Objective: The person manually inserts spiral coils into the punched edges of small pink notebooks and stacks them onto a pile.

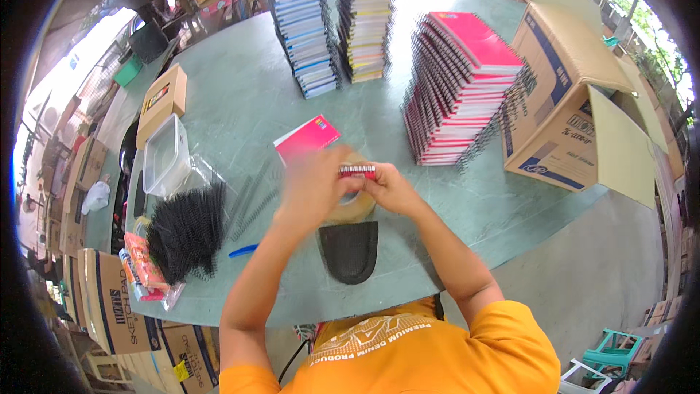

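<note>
Gripping hands (350, 186) around small red, silver-edged strip (357, 170).

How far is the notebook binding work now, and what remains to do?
Done: three stacks of spiral-bound notebooks stand on the table. In hand: the left hand and right hand hold a small red notebook by its edge. Left: a pile of loose black spirals lies unused, beside one pink notebook.
</note>
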`<state>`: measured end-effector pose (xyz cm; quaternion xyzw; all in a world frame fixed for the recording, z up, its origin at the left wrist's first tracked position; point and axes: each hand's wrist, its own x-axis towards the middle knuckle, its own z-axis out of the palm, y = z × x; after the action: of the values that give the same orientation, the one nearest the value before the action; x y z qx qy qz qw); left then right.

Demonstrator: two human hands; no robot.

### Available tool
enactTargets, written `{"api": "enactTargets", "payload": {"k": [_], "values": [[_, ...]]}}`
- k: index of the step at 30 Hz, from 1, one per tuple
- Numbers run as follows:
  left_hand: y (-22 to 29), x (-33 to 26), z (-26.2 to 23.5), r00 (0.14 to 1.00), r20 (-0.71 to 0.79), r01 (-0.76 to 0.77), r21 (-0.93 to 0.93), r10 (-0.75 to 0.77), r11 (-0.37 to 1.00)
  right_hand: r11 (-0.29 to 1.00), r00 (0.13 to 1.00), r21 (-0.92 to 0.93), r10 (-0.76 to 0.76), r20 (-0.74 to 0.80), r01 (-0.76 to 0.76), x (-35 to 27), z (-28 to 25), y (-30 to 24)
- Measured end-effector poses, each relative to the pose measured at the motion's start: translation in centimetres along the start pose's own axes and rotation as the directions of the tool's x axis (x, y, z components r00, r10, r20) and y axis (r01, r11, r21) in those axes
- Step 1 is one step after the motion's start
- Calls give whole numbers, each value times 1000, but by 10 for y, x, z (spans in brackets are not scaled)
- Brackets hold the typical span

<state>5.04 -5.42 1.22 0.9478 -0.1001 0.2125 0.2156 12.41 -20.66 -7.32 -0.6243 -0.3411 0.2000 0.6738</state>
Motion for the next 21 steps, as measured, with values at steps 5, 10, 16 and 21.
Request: {"api": "enactTargets", "payload": {"k": [5,10,16,21], "values": [[-28,-22,-39,950,176,278,-109,-257,954,994,1000,106,27,-2,-26,2,-4,-34],[-54,-45,-33,885,-291,268,-319,-363,909,725,824,-510,-564,-52,463,-4,-29,-167],[-50,-55,-12,834,-277,303,-493,-478,815,75,584,-995,-811,-23,65,-7,-125,-267],[-49,-66,12,881,-229,262,-493,-414,830,201,832,-980,-545,-105,8,-14,-166,-208]]}}
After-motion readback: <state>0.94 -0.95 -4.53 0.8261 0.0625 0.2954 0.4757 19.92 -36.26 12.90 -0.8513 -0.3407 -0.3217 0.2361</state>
